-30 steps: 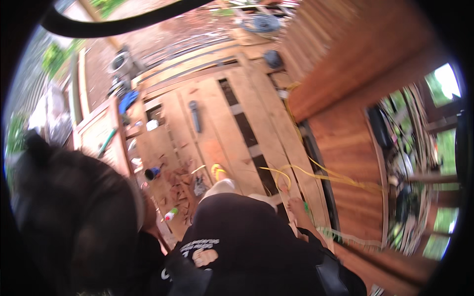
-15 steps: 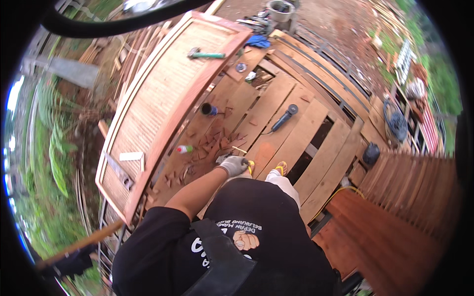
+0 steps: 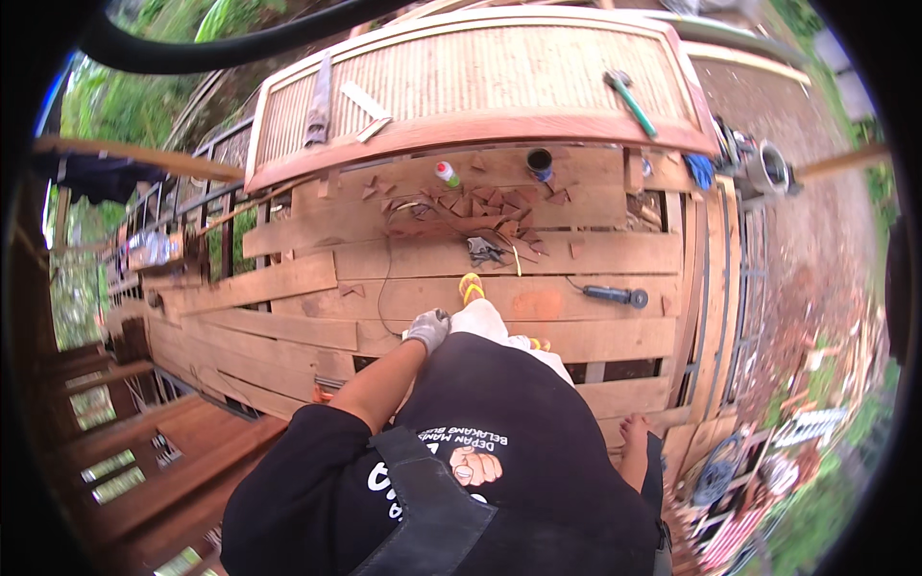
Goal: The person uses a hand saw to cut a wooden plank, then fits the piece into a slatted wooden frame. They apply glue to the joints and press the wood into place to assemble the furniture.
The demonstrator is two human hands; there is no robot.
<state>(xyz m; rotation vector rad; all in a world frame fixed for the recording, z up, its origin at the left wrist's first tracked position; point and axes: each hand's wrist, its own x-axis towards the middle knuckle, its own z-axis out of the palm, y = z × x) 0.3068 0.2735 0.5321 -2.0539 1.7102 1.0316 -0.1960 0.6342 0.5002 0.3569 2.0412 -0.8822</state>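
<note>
The gloved left hand (image 3: 428,329) hangs beside the white trousers (image 3: 480,321), near a thin cable (image 3: 382,291); the right hand (image 3: 634,428) is out to the side. I can't tell whether these hands are closed or gripping anything. An angle grinder (image 3: 615,296) lies on the plank floor (image 3: 615,248) ahead.

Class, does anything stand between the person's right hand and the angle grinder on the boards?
Nothing visible does: between the right hand and the angle grinder, this view shows only floorboards and a dark gap in them.
</note>
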